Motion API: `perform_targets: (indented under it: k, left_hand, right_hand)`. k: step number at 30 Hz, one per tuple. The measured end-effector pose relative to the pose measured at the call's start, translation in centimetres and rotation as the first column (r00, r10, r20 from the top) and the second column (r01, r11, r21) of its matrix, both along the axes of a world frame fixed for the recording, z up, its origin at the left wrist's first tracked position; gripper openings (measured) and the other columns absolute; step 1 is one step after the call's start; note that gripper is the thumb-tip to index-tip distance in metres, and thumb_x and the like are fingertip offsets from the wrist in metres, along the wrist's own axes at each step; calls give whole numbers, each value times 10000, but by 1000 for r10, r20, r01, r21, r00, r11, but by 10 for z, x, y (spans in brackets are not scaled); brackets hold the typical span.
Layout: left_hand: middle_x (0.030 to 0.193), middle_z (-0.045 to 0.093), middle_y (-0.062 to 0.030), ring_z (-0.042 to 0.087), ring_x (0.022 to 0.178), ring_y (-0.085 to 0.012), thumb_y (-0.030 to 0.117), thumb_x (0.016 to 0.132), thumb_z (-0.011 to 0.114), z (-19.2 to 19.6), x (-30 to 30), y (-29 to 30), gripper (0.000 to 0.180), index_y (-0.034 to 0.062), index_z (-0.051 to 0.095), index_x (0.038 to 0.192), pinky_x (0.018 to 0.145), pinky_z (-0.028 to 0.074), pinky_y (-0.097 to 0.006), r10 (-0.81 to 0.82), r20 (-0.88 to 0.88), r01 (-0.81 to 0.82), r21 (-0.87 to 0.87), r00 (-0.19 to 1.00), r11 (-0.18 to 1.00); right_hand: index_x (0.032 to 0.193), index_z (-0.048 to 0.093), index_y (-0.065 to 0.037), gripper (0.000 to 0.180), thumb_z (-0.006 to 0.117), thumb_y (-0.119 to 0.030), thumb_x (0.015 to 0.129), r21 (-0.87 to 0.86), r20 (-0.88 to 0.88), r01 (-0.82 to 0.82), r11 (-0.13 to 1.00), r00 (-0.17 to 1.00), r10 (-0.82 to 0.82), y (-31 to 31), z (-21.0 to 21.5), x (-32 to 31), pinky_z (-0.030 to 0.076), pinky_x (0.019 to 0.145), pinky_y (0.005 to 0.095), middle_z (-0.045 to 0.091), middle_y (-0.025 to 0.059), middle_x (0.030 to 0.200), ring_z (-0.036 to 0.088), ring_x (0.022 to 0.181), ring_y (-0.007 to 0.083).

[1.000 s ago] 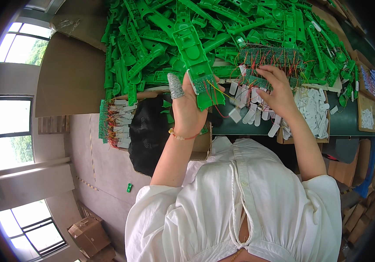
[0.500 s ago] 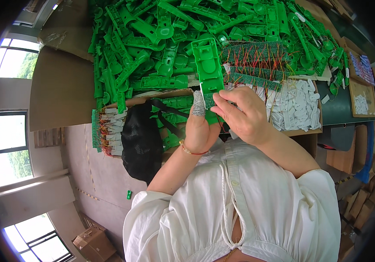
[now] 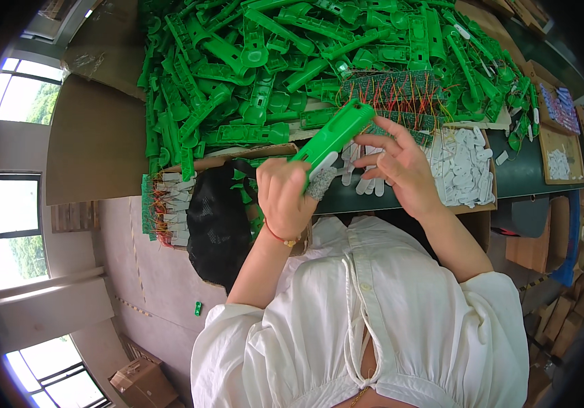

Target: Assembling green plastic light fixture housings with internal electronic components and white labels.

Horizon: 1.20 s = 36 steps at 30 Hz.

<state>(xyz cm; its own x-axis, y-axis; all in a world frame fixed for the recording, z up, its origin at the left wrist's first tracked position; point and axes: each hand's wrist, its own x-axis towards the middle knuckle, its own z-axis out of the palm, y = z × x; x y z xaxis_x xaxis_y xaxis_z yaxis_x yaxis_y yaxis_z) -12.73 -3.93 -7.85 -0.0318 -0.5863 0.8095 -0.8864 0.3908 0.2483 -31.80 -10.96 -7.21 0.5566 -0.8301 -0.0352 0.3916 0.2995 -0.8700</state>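
My left hand is closed around the lower end of a long green plastic housing, which tilts up to the right with its smooth outer side showing. A white rounded strip lies along its lower edge, by my finger wrapped in a grey cover. My right hand is open, its fingers spread beside the housing's far end. Its index fingertip is close to the housing; whether it touches, I cannot tell. Behind lie rows of green circuit boards with red and yellow wires.
A large heap of green housings fills the far side. White plastic pieces lie piled to the right on the dark green table. A black mesh bag hangs at the left, beside bundled wired boards.
My left hand has rolled the housing over, from its hollow inner side to its smooth outer side, and tilted it rightward. My right hand has let go of its pinch and spread its fingers.
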Motion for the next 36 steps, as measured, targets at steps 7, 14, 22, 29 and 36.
perform_targets:
  k: [7, 14, 22, 29, 36]
  left_hand:
    - [1051, 522, -95, 513, 933, -265, 193, 707, 697, -34, 12, -13, 473, 92, 520, 1135, 767, 406, -394, -6, 224, -59, 285, 975, 957]
    - [1054, 500, -141, 493, 958, -319, -38, 607, 587, -44, 39, 12, 483, 47, 516, 1078, 826, 405, -389, 231, -105, -170, 409, 967, 897]
    - [1041, 518, -147, 500, 958, -327, -72, 602, 546, -38, 62, 19, 484, 43, 531, 1072, 817, 416, -376, 336, -201, -214, 461, 920, 861]
    - [807, 617, -101, 564, 810, -279, 81, 719, 583, -39, 82, 32, 185, 81, 649, 892, 813, 392, -382, 121, 14, -107, 583, 993, 806]
    - [857, 644, -151, 627, 734, -276, 189, 724, 668, -25, 98, -7, 394, -1, 593, 1061, 618, 479, -346, 532, -325, -199, 678, 782, 707]
  right_hand:
    - [1129, 533, -4, 299, 557, -157, 873, -145, -235, -52, 988, 972, 17, -9, -50, 34, 447, 797, 251, 588, 77, 1058, 547, 942, 124]
    - [1220, 435, -38, 679, 736, -306, 674, -577, -750, -393, 716, 602, -274, 33, -81, 38, 498, 680, 367, 528, 158, 979, 583, 824, 301]
    - [1336, 244, -44, 856, 718, -220, 645, -372, -899, -581, 724, 421, -124, 52, -95, 55, 502, 693, 423, 426, 214, 1147, 564, 896, 374]
    - [1339, 275, -8, 693, 505, -62, 687, -59, -356, -160, 985, 926, 128, 34, -82, 12, 500, 765, 350, 471, 163, 1183, 536, 1037, 271]
    - [1294, 372, 4, 765, 618, -260, 620, 287, -142, -267, 920, 938, 316, 36, -52, -138, 517, 673, 298, 539, 211, 1131, 593, 871, 228]
